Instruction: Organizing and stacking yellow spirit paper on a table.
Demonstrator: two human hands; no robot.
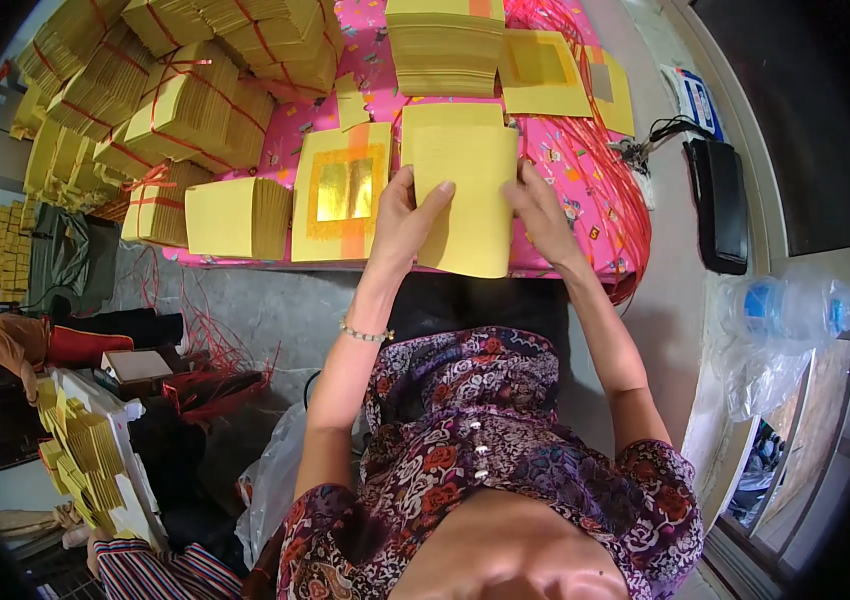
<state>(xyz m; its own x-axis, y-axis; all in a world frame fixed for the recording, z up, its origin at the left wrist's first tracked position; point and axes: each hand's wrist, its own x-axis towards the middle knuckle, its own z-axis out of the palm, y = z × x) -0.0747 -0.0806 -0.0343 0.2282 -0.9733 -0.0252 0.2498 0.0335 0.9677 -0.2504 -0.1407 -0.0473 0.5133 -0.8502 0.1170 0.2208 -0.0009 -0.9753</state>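
Note:
My left hand (406,215) grips the left edge of a yellow paper sheet (470,205), its thumb lying on the upper face. At the opposite edge my right hand (545,218) is closed on the paper, slightly blurred. The sheet bows a little and its near end hangs past the table's front edge; whether it is one sheet or several I cannot tell. Behind it shows the top of another piece of yellow paper (450,114). Just left of my left hand lies yellow paper with a gold foil square (345,192) and an orange band.
A pink patterned cloth (280,150) covers the table. Tied yellow bundles (190,105) and a loose stack (235,218) stand left; a tall stack (445,50) stands at the back. Red strings (630,220) drape over the right side. Beyond lies a black case (717,205). A person's arm (10,350) shows far left.

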